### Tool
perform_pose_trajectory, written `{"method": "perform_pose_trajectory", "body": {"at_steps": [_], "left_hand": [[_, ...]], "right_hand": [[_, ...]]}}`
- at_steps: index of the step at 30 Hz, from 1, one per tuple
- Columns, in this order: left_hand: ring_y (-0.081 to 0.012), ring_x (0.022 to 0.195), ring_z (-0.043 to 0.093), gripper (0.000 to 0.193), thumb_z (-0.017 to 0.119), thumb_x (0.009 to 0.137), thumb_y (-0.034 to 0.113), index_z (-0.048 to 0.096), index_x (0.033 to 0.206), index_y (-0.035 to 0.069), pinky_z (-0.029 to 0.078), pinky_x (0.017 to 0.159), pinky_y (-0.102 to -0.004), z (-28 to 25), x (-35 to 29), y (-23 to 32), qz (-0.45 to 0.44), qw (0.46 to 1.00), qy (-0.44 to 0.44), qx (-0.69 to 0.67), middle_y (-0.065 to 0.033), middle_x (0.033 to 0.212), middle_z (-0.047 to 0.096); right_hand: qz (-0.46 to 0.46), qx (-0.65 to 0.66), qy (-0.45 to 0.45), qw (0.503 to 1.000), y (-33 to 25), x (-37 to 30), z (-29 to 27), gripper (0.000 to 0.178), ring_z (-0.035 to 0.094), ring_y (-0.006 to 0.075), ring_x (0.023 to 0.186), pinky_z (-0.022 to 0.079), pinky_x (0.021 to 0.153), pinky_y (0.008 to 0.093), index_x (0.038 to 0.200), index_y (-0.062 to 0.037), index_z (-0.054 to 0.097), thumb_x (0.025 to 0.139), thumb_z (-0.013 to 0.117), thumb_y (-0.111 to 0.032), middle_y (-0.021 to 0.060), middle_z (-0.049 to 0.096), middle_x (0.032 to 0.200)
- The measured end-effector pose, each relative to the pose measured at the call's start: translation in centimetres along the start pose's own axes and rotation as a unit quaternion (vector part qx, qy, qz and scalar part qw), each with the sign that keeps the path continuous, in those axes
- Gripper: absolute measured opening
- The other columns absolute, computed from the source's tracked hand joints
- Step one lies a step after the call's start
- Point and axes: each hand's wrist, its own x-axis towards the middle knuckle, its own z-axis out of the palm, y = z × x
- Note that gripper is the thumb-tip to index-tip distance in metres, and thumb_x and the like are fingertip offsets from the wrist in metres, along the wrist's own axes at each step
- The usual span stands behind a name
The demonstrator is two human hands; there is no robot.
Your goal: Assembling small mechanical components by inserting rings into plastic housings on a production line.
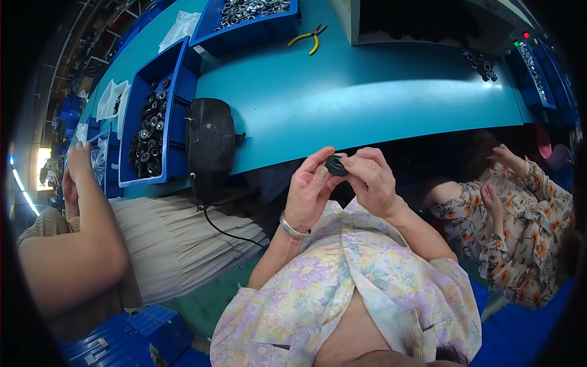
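A small black ring-shaped part [335, 165] is held up between my two hands, just off the near edge of the teal table. My left hand [310, 186] pinches it from the left with thumb and fingers. From the right, the fingertips of my right hand [370, 180] close on the same part. A metal band circles my left wrist. What lies under my fingertips is hidden.
A blue bin [173, 116] of black round parts and a black mesh pouch [211, 144] with a cord are left. Behind lie a blue bin [244, 27] of metal parts and yellow-handled pliers [310, 40]. Co-workers [165, 244] sit on both sides.
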Motion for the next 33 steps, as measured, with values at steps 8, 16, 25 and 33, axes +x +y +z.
{"method": "perform_pose_trajectory", "body": {"at_steps": [8,16,25,33], "left_hand": [[-0.0243,0.111,0.058,0.036,0.051,0.097,0.012,0.046,0.129,-0.004,0.047,0.096,-0.0349,-0.4,0.2,0.3,-0.033,0.99,-0.095,-0.098,-0.0163,0.123,0.057],[-0.0219,0.112,0.057,0.039,0.049,0.099,0.019,0.046,0.132,-0.002,0.047,0.097,-0.0355,0.4,-0.7,-0.3,-0.022,0.995,-0.064,-0.074,-0.0117,0.123,0.056],[-0.0165,0.106,0.057,0.034,0.05,0.1,0.021,0.048,0.127,0.001,0.049,0.092,-0.0315,1.2,-0.9,-0.9,-0.037,0.995,-0.008,-0.089,-0.0091,0.117,0.057],[-0.0136,0.102,0.057,0.031,0.048,0.1,0.019,0.048,0.126,0.002,0.05,0.089,-0.0286,0.5,-1.2,-1.9,-0.017,0.999,-0.021,-0.034,-0.0079,0.116,0.057]], "right_hand": [[0.14,0.132,-0.015,0.981,-1.3,0.5,-1.1,0.051,0.055,0.0263,0.094,0.047,0.08,0.0343,0.113,-0.0048,0.058,0.067,0.079,-0.007,0.0106,0.061,0.107],[0.165,0.089,-0.076,0.979,-1.9,1.2,-1.4,0.052,0.053,0.0291,0.096,0.047,0.08,0.0364,0.114,-0.0015,0.058,0.066,0.079,-0.009,0.0131,0.055,0.107],[0.356,0.289,-0.106,0.882,-1.4,1.1,-2.1,0.027,0.056,0.0133,0.084,0.048,0.075,0.0273,0.107,0.0018,0.06,0.081,0.066,-0.004,0.008,0.056,0.098],[0.448,0.366,-0.106,0.809,-1.0,0.2,-1.5,0.016,0.055,0.0079,0.083,0.049,0.076,0.0242,0.1,0.0,0.056,0.088,0.064,-0.007,0.0025,0.055,0.094]]}}
